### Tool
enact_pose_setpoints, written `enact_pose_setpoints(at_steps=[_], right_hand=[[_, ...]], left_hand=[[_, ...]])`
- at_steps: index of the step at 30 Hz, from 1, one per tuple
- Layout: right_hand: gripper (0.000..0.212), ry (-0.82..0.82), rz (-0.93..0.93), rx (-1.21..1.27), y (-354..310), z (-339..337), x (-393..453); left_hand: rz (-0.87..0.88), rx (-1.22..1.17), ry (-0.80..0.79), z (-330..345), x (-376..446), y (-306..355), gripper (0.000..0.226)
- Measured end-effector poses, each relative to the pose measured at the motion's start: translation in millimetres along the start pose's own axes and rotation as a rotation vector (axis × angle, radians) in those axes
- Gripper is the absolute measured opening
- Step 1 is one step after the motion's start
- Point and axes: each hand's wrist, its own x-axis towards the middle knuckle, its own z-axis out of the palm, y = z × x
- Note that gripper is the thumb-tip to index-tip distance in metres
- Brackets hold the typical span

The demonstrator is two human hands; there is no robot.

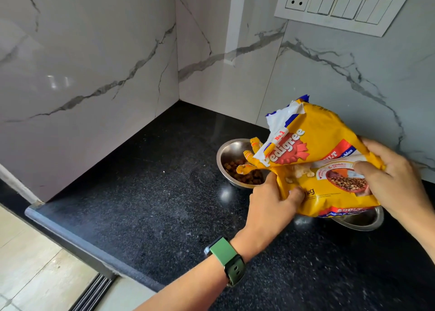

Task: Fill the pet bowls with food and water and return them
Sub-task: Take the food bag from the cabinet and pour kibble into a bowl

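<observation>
A yellow plastic pet-food bag (pixel 322 160) is being held tilted above the black speckled counter (pixel 141 205), gripped by the left hand (pixel 270 207) at its near-left edge and the right hand (pixel 395 181) at its right side. Its torn mouth is being held over a round steel bowl (pixel 229 155) holding brown kibble (pixel 244 175). A second steel bowl (pixel 362 220) is sitting under the bag, to the right.

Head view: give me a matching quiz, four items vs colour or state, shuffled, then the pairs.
Items:
1. food bag
2. far bowl
3. near bowl
4. watch strap

States:
A. green, on the left wrist
B. steel, mostly hidden under the bag
C. yellow, held in both hands, torn end toward the far bowl
D. steel, brown kibble inside

Pairs: 1-C, 2-D, 3-B, 4-A. The left hand and right hand both grip the bag.
</observation>
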Motion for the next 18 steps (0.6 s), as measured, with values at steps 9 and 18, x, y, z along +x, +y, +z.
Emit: enact_pose_setpoints(at_steps=[9, 18], right_hand=[[0.048, 0.019, -0.024, 0.03, -14.6, -0.2, -2.7], [0.045, 0.017, 0.018, 0.088, -17.3, 1.4, -7.3]], left_hand=[[0.043, 0.067, 0.047, -6.0, 6.9, 10.8, 0.049], [0.039, 0.079, 0.016, -8.2, 9.6, 6.7, 0.031]])
